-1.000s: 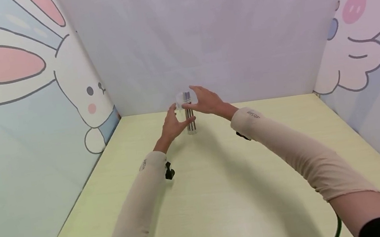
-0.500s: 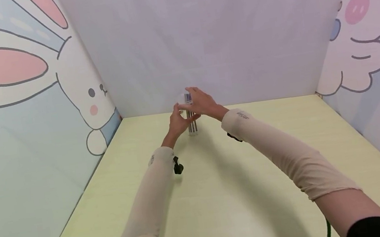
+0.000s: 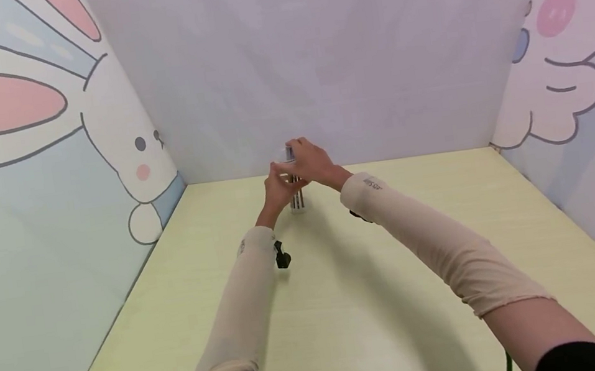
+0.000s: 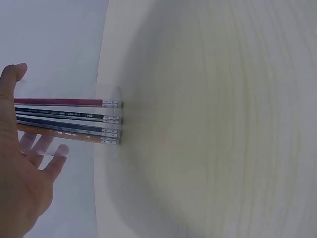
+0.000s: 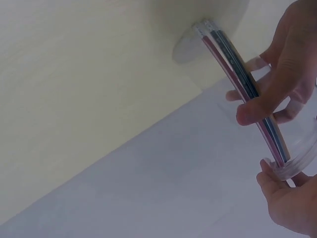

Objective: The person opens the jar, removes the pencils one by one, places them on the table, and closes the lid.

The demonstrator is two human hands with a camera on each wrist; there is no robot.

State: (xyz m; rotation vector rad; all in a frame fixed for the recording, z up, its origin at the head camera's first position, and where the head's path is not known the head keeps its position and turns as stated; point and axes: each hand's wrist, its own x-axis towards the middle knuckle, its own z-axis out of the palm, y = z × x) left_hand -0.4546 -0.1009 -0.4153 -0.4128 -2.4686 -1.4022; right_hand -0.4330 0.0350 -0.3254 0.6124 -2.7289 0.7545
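Toward the back of the table, a clear plastic cup (image 5: 299, 161) stands upright with several pencils (image 3: 297, 199) inside. Red, dark and orange pencils (image 4: 64, 115) show in the left wrist view, with their metal-banded ends down. My left hand (image 3: 278, 191) curls round the cup's middle, thumb in front of the pencils and fingers (image 4: 58, 161) behind, seen through the plastic. Above it my right hand (image 3: 310, 160) holds the cup near its rim; in the right wrist view the fingertips (image 5: 267, 171) pinch the rim. Whether the base touches the table cannot be told.
The pale wooden table (image 3: 347, 304) ends at a plain light wall (image 3: 316, 70) just behind the cup. Side walls carry cartoon animals (image 3: 126, 126). A green cord (image 3: 508, 367) hangs by my right arm.
Both hands have come in closer and now hold the cup; a second ago they stood spread around it. The left hand moved right, the right hand moved left.
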